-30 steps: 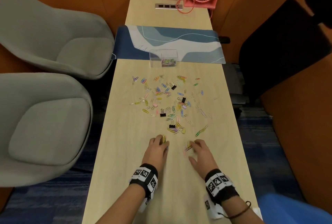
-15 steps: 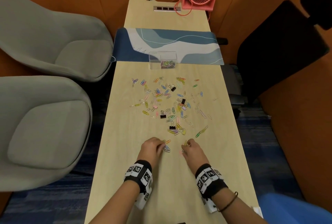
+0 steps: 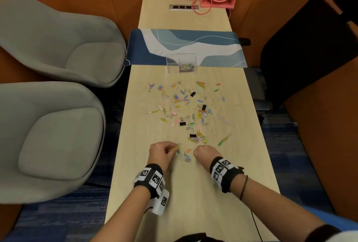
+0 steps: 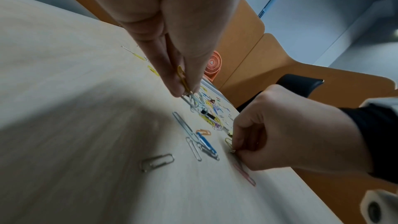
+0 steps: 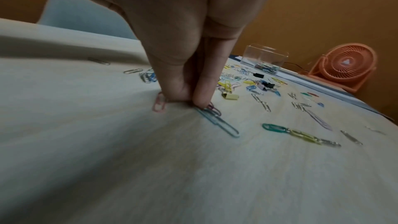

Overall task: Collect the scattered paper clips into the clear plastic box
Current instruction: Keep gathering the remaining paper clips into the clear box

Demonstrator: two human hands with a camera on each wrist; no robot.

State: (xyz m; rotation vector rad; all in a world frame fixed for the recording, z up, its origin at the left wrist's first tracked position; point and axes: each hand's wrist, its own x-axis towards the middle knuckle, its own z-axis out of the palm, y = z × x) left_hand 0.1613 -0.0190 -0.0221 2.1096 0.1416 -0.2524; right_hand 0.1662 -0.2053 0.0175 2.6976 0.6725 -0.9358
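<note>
Head view: left hand (image 3: 161, 151) pinching a yellow clip (image 3: 173, 147), right hand (image 3: 205, 154) curled at the table (image 3: 193, 203), box (image 3: 181, 63) straight ahead, well beyond the scattered clips (image 3: 186, 110), equally far from both. Left wrist view: held clip pointing down between fingertips (image 4: 175, 89), loose ones just beside. Right wrist view: fingertips (image 5: 203, 98) narrowed on clips lying flat, pointing away from the box (image 5: 263, 59); lifted or merely pressed, cannot tell.

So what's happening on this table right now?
A person is gathering paper clips off a wooden table. The left hand pinches a yellow clip; the right hand pinches clips against the table. The clear plastic box holds only a few; most remain scattered.
</note>
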